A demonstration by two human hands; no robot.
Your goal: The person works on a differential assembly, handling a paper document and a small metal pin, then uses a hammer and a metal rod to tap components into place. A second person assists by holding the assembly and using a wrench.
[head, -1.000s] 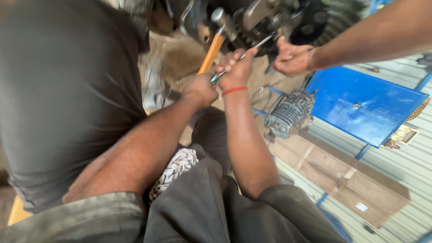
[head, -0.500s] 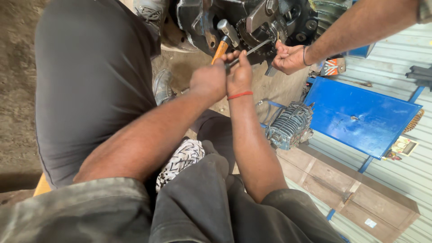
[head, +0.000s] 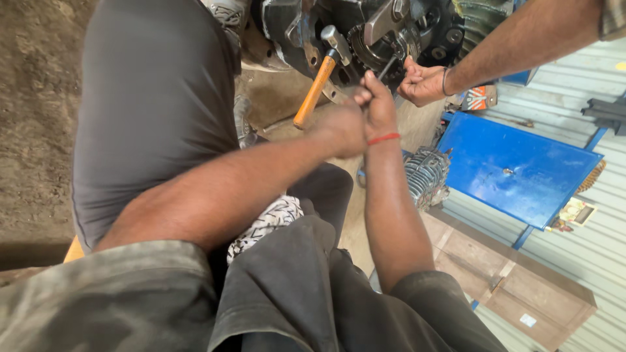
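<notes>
Hammer (head: 317, 81) has swung up since a second ago, head now at engine (head: 365, 32). Left hand (head: 342, 127) clenched on handle; right hand (head: 377, 104) grasping thin rod (head: 387, 68). I read striking underway.

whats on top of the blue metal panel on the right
The blue panel shows only a small dark fitting near its middle. A finned metal part stands beside its left edge. Whatever lies under the panel is covered.
</notes>
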